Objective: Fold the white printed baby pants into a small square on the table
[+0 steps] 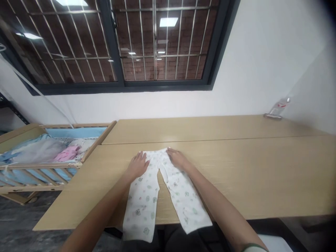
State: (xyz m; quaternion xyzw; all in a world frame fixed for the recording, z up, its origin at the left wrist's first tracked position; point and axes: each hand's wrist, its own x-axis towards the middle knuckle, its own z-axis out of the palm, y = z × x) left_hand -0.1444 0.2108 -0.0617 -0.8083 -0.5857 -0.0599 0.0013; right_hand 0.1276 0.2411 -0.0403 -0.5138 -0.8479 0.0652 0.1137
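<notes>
A pair of white baby pants (143, 203) with a small green and grey print lies spread on the wooden table, waistband away from me. Both legs point towards me, and their cuffs hang past the table's front edge. My left hand (138, 166) rests on the left end of the waistband, fingers spread and lying flat. At the waistband's right corner, my right hand (178, 159) has its fingertips drawn together on the cloth. My right forearm runs along the outer side of the right leg.
The light wooden tabletop (249, 171) stretches to the right. A clear plastic bottle (279, 106) stands tilted near the far right corner. On the left is a wooden crib (44, 169) holding a pink cloth (67, 153) and bedding. A barred window (162, 42) is above.
</notes>
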